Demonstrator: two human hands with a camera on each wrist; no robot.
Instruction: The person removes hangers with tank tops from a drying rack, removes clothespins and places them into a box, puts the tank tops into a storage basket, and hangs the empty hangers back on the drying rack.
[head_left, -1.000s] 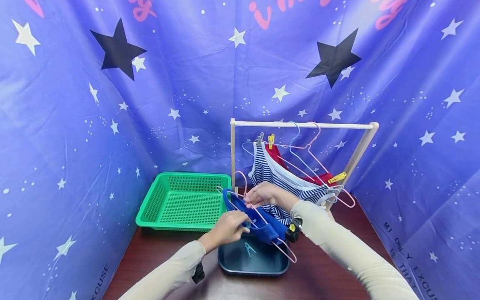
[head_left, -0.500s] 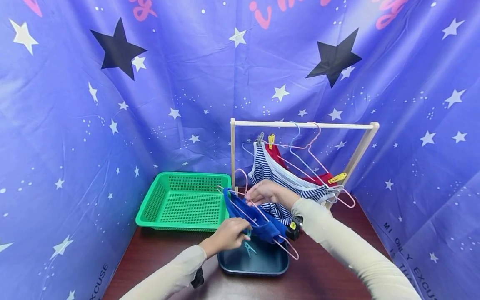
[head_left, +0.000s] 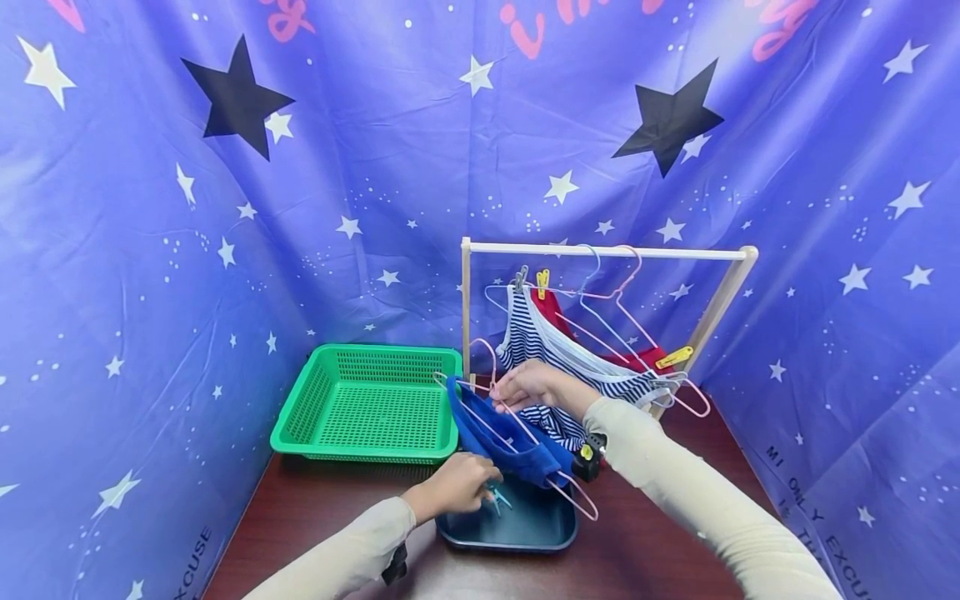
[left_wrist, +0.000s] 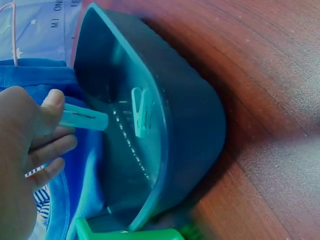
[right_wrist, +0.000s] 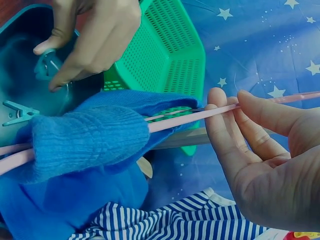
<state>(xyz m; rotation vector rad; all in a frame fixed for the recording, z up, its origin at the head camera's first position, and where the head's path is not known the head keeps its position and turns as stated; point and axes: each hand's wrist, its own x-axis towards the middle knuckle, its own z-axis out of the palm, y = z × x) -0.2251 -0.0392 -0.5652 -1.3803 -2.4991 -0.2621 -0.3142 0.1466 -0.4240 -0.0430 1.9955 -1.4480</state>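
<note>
Over the dark tray, the left hand pinches a teal clip, its length pointing out from the fingertips. Just beyond and rightward lies the blue garment, threaded by the pink hanger, whose neck the right hand pinches

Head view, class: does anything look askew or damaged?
The striped garment slopes on the rack, one peg higher than the other, though perhaps only from the viewing angle. The blue garment on its pink hanger also tilts, but the right hand holds it. No damage shows.
</note>
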